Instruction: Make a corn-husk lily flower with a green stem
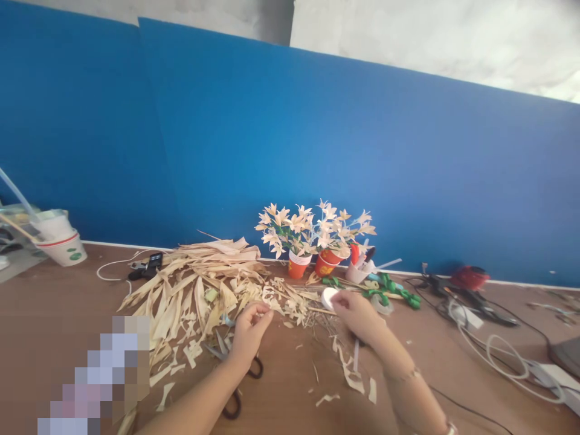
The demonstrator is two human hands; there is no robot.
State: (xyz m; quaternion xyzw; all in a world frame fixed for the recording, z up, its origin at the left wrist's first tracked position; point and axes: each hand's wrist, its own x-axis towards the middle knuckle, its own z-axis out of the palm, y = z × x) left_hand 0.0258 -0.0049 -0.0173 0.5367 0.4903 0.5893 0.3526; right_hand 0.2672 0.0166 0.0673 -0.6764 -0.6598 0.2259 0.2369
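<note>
My left hand (252,329) is in a pinch above the scissors (233,403) and the edge of a pile of dried husk strips (203,290); what its fingertips hold, if anything, is too small to name. Farther right, my right hand (356,311) has its fingers closed beside a round white object (330,298); whether it grips this cannot be made out. Small cut pale pieces (290,302) and thin wires (321,323) lie between the hands. Behind them, pale flowers (296,223) stand in orange paper cups (299,266).
Green tape pieces (387,290) and a white cup of tools (357,272) sit behind my right hand. White cables (498,362) and a red object (470,277) are at the right. A paper cup (66,249) stands far left, before a blue partition (226,133).
</note>
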